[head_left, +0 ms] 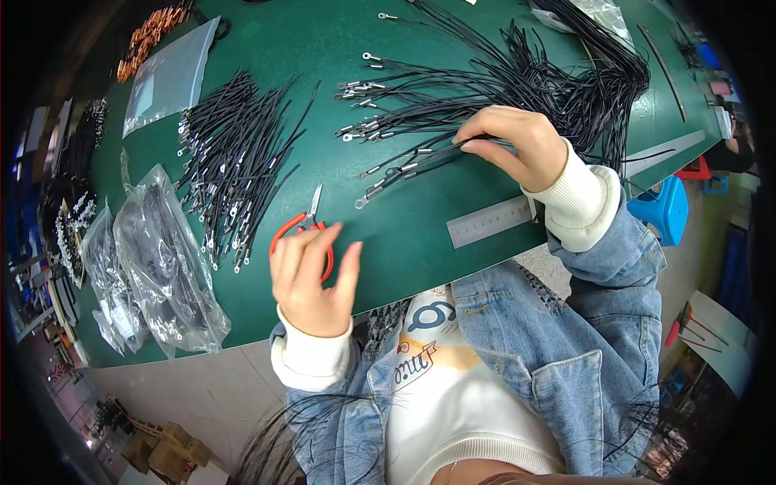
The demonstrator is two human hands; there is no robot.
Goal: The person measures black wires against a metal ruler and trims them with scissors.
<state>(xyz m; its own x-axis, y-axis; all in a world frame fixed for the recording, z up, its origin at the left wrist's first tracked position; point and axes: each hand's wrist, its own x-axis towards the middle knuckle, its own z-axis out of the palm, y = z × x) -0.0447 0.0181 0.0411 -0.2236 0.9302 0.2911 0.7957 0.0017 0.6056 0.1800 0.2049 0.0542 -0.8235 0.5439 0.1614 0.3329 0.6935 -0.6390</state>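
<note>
My right hand (517, 141) pinches a few black wires (436, 156) between thumb and fingers. Their silver ring terminals point left, toward the middle of the green table. Beyond it fans out a large bundle of long black wires (558, 89), many tipped with ring terminals. My left hand (311, 283) has its thumb and fingers apart above red-handled cutters (312, 217), whose blades point away from me. Whether its fingers touch the handles is hard to see. Farther left lies a pile of short black wires (242, 153) with metal terminals.
Clear plastic bags of black parts (166, 267) lie at the left of the green table (388, 259). A flat clear bag (170, 77) and copper-coloured pieces (151, 36) are at the far left. A steel ruler (489, 221) rests by my right wrist. A blue stool (667, 212) stands off the right edge.
</note>
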